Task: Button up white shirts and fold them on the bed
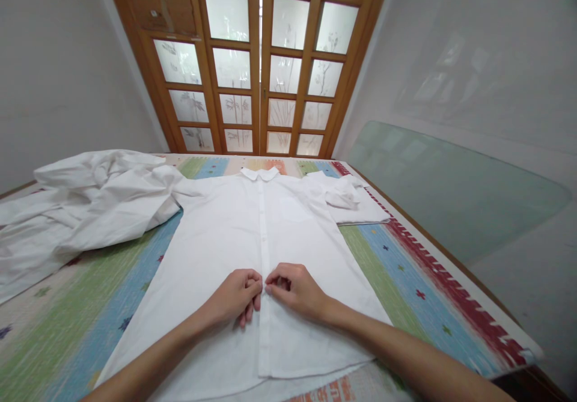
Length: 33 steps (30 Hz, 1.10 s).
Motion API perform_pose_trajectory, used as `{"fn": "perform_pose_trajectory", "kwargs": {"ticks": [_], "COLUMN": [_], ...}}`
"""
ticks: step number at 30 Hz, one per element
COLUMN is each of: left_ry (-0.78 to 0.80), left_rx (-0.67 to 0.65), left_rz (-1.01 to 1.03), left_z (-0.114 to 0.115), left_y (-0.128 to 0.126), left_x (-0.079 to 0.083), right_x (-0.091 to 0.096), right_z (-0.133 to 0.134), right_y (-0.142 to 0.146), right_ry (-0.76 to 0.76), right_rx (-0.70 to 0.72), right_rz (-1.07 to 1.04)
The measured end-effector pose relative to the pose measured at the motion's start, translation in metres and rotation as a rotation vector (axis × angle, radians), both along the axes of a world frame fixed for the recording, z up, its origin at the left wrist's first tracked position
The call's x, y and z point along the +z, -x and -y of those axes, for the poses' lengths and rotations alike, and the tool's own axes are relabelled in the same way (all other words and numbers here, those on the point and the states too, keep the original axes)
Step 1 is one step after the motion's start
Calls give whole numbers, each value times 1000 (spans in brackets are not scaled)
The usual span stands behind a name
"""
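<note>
A white collared shirt lies flat, front side up, with its collar at the far end. Its button placket runs down the middle and its hem is nearest me. At the placket's lower half, my left hand pinches the cloth from the left side, fingers curled. Just opposite, my right hand pinches the placket edge between thumb and forefinger. The fingertips of both hands almost meet there. Any button between them is hidden by the fingers.
Crumpled white cloth is heaped at the left, touching the shirt's sleeve. Folded white garments lie by the right sleeve. A striped, patterned cloth covers the table. A glass panel leans on the right wall; wooden doors stand behind.
</note>
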<state>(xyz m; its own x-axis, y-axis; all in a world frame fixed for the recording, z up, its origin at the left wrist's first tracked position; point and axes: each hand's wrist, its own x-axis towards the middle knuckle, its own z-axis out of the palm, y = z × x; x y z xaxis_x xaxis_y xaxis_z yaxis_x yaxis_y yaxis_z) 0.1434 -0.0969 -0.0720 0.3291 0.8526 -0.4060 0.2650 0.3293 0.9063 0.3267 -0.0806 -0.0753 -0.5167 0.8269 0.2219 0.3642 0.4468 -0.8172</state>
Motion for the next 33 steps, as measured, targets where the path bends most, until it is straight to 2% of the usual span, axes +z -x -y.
{"fn": "perform_pose_trajectory", "kwargs": {"ticks": [5,19,25,33], "left_ry": [20,-52,-7,36], "left_rx": [14,33,54,62], "left_rz": [-18,-71,-75,-33], "left_z": [1,-1,-1,-1], "left_y": [0,0,-1,-1], "left_x": [1,0,3,9], "right_x": [1,-5,-7,-9], "right_z": [1,2,3,2], "right_y": [-1,3,2,2], "right_ry": [-25,-142,-244,-333], "right_rx": [15,-24,-31,21], "right_rz": [12,91,138,81]}}
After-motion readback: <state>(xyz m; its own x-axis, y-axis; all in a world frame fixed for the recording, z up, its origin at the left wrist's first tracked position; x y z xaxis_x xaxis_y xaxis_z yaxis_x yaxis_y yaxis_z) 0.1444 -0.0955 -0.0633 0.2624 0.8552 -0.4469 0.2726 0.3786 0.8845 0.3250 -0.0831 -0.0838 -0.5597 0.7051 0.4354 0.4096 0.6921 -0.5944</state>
